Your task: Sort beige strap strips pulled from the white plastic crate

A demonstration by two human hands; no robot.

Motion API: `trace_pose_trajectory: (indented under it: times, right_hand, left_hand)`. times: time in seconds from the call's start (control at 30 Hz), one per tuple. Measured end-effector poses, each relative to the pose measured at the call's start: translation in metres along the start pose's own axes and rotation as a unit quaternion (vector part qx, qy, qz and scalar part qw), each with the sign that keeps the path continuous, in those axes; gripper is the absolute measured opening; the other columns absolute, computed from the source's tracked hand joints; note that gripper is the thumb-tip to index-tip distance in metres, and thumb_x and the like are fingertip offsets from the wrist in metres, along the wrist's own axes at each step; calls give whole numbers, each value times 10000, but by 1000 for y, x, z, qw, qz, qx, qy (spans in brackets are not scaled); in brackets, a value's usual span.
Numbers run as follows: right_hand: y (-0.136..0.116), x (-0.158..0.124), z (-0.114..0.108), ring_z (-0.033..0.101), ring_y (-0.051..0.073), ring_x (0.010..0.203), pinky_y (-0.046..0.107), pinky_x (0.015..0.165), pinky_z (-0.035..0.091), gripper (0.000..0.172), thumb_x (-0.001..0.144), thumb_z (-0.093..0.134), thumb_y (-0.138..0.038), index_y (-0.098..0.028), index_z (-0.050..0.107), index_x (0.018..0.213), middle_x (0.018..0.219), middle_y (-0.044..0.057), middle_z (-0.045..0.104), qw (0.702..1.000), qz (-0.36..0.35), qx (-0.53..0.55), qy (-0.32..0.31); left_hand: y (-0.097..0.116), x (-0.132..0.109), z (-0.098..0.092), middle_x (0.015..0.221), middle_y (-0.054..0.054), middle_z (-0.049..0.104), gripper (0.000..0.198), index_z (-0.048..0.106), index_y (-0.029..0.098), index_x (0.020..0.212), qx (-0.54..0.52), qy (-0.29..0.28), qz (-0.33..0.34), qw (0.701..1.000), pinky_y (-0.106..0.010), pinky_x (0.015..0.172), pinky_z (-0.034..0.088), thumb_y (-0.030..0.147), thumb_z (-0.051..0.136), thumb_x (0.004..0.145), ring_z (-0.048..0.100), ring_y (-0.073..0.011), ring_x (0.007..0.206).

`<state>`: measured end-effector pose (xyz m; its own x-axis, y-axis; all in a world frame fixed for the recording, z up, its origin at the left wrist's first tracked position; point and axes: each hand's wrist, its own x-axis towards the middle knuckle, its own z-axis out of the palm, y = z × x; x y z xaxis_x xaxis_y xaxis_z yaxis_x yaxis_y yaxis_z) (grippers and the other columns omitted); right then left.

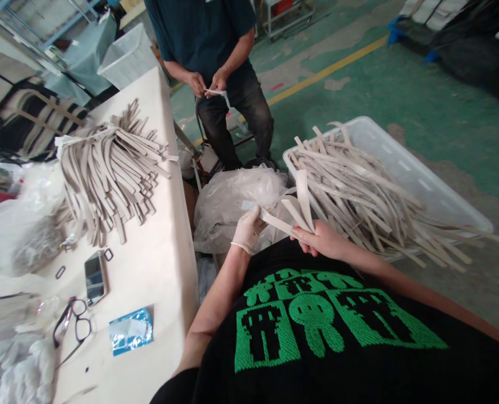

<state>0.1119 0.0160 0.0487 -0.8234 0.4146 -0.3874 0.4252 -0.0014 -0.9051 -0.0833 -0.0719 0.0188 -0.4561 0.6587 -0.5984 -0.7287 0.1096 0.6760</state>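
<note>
My left hand (248, 229), in a white glove, pinches the end of a thin beige strip (274, 220) and a bit of pale tape at its tip. My right hand (321, 239), bare, is closed around a small bunch of the same beige strips (302, 199), which stick up from the fist. Both hands are held close together in front of my black shirt with green print. Just to the right, a clear plastic bin (404, 168) is full of loose beige strips (358, 191).
A white table (156, 269) on the left carries a big pile of beige strips (106, 168), a phone (95, 278), glasses (73, 325) and a blue packet (130, 331). A clear plastic bag (232, 205) lies ahead. Another person (215, 56) stands opposite, handling a strip.
</note>
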Motion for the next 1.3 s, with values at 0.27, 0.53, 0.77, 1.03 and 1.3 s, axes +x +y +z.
trace_pose_trajectory:
  times: [0.27,0.53,0.77,1.03,1.3]
  right_hand:
    - [3,7,4,538,129,435,272,519,424,430,945,444,-551,-183,634,832,588,5,626,998,13,-38,47]
    - [-4,15,-10,645,171,557,304,632,493,506,968,477,-610,-168,689,839,677,57,709,999,-21,-42,-15]
    - [-2,9,-12,617,163,507,304,597,470,529,963,468,-634,-171,662,799,636,45,688,998,17,-42,42]
    - [8,2,-9,653,185,543,331,655,501,570,952,479,-684,-168,702,853,651,49,709,999,15,-44,13]
    - [0,3,-9,677,210,600,342,694,505,661,961,415,-741,-195,698,717,618,60,702,997,-8,-65,45]
  left_hand:
    - [-10,-1,4,765,-38,744,438,729,147,755,17,-27,-9,999,-354,905,528,418,990,531,716,-182,771]
    - [-9,7,1,787,-62,762,462,743,124,796,27,-49,-5,998,-353,871,539,439,980,555,711,-176,731]
    - [-23,3,14,765,-68,756,464,767,128,742,75,-115,-2,990,-384,927,536,483,977,527,697,-190,754]
    - [-5,7,15,829,-76,781,474,793,141,767,78,-74,60,992,-394,979,515,483,984,501,729,-223,868]
    - [-4,-3,30,792,-74,771,464,782,147,712,99,-110,77,986,-392,982,520,525,968,518,726,-234,867]
